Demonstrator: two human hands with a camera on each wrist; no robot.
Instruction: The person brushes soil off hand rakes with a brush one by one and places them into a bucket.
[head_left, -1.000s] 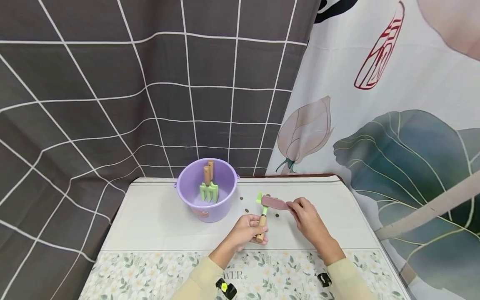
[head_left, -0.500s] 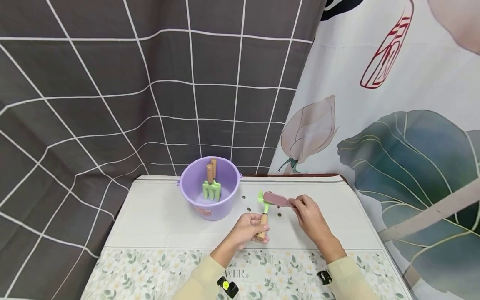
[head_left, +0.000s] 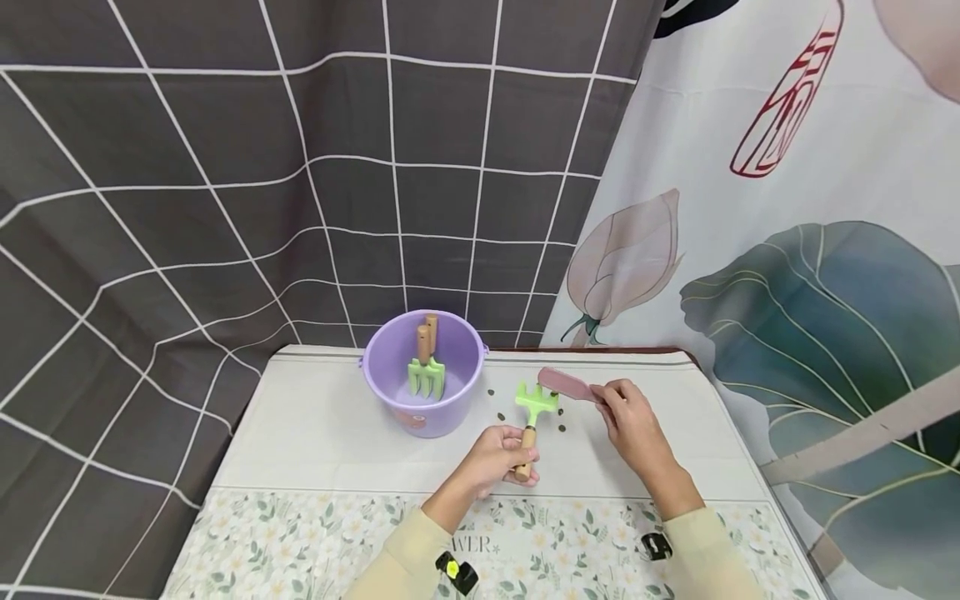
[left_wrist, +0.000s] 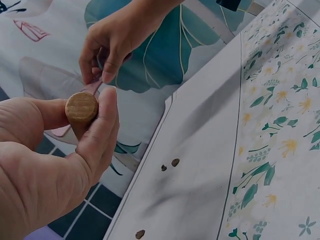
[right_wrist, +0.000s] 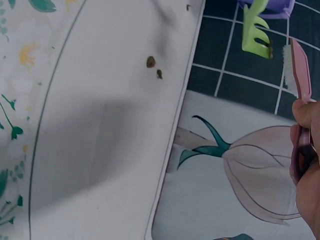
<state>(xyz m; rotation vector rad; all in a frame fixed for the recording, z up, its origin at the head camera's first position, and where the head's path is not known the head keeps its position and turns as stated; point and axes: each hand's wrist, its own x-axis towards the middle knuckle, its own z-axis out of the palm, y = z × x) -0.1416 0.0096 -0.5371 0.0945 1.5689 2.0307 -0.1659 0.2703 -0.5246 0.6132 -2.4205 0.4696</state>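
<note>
My left hand [head_left: 497, 457] grips the wooden handle [left_wrist: 82, 107] of a small garden rake [head_left: 536, 402], its green toothed head pointing away from me. A brown speck clings to a tooth tip in the right wrist view. In my right hand [head_left: 636, 423], a pink brush [head_left: 567, 384] is held by its narrow end between thumb and fingers. White bristles [right_wrist: 288, 69] show along the brush in the right wrist view, facing the green rake head [right_wrist: 256, 35] with a small gap between them.
Left of the hands stands a purple bucket [head_left: 442, 423], with a green hand fork [head_left: 427, 378] and another wooden handle [head_left: 432, 332] inside. Several brown crumbs, such as this crumb [left_wrist: 175, 162], lie on the white and floral tabletop [head_left: 315, 442]. A grey checked curtain [head_left: 330, 208] hangs behind.
The brush has moved right and slightly away from me, off the rake head it was overlapping, so the teeth now show. My left hand keeps its grip on the rake.
</note>
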